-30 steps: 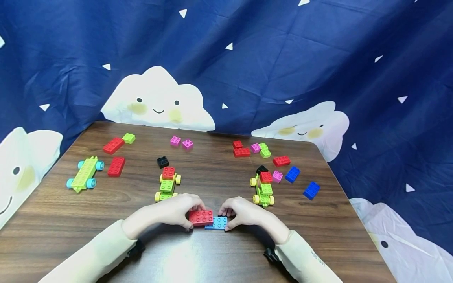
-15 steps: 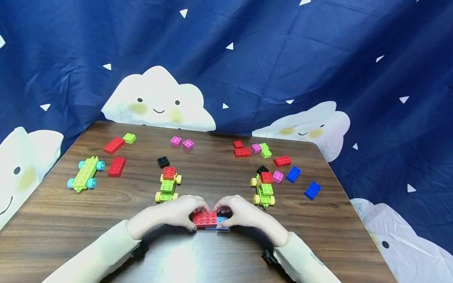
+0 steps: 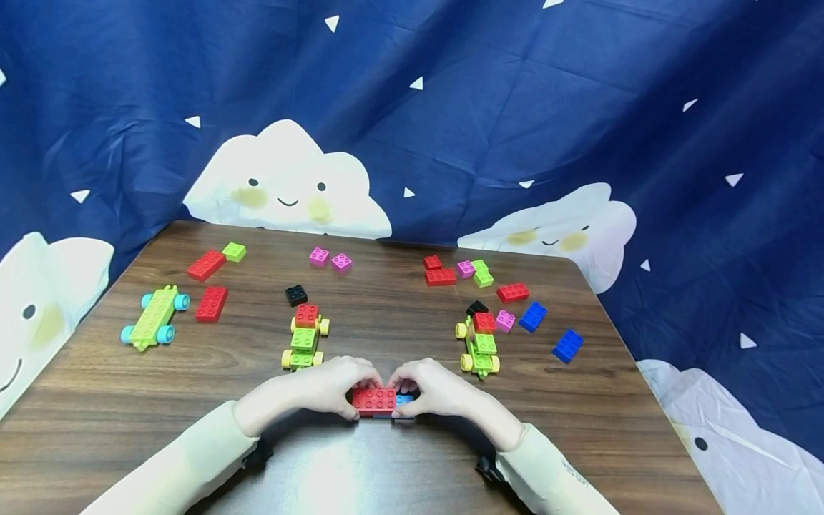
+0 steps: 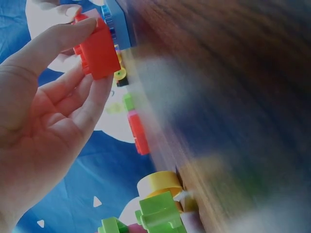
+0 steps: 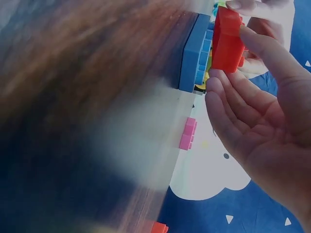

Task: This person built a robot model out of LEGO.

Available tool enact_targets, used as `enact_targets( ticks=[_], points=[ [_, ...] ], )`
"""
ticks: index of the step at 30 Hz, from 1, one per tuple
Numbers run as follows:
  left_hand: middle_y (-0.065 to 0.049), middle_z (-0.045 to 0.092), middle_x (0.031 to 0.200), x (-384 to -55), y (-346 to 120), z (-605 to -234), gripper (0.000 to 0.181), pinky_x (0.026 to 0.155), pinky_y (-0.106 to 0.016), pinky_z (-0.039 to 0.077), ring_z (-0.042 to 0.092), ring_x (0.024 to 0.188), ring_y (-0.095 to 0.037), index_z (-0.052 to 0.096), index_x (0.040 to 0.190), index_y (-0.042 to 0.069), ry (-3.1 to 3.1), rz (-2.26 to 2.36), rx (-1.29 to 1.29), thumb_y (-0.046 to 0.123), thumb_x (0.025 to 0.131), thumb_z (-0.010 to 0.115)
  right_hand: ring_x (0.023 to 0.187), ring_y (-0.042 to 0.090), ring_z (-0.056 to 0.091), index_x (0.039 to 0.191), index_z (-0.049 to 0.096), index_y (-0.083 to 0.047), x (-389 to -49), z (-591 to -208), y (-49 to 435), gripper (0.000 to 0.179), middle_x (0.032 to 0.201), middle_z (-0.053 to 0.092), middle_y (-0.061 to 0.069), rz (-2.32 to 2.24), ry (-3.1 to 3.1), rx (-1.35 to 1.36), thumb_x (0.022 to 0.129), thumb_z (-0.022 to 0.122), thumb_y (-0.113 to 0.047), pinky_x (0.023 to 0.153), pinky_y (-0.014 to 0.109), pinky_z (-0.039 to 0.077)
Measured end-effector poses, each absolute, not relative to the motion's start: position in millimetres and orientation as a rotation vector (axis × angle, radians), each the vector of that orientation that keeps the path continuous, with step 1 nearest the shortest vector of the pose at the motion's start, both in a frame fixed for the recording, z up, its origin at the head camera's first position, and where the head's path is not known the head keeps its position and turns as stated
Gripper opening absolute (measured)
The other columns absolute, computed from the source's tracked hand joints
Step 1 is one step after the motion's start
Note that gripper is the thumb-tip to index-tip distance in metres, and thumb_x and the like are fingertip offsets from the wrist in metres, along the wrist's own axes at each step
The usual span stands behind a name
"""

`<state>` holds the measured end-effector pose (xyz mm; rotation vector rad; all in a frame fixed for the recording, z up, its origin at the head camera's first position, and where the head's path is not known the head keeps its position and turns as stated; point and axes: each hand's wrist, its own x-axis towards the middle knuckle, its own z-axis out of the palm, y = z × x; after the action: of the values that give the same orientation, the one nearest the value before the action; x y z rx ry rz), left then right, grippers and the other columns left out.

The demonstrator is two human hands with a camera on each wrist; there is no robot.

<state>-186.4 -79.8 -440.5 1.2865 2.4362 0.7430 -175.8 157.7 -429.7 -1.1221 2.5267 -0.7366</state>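
Observation:
Between both hands is a red eight-stud toy brick (image 3: 375, 402), level and held close over a light blue studded plate (image 5: 193, 56) that lies on the table. My left hand (image 3: 335, 386) grips the brick's left end, thumb at the near side and fingers behind. The right hand (image 3: 433, 388) pinches the right end in the same way. A narrow gap shows between the brick and the plate's studs in the right wrist view. From the head, the brick and right thumb cover most of the plate.
Beyond the hands stand two green cars with yellow wheels, one left (image 3: 305, 340) and one right (image 3: 480, 345). A green car base with blue wheels (image 3: 154, 318) is far left. Red bricks (image 3: 212, 304), pink bricks (image 3: 342, 262), a black brick (image 3: 296, 295) and blue bricks (image 3: 568, 346) lie scattered around.
The left hand has carried the red brick rightward over the blue plate. My right hand has shifted left from the plate's right end onto the brick's right end.

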Motion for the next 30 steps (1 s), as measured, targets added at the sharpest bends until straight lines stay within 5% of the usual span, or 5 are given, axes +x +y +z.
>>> enact_targets(
  ticks=[30],
  points=[
    [0.005,0.066,0.101,-185,-78,-438,0.048,0.076,-0.021,0.045,0.053,0.084,-0.003,0.07,0.115,0.01,2.452,0.686,1.317,0.019,0.07,0.086,0.072,0.006,0.061,0.098,0.074,-0.005,-176,-423,146,0.03,0.08,0.07,0.001,-0.629,2.544,-1.035,0.073,0.085,-0.018,0.065,0.014,0.048]
  ],
)
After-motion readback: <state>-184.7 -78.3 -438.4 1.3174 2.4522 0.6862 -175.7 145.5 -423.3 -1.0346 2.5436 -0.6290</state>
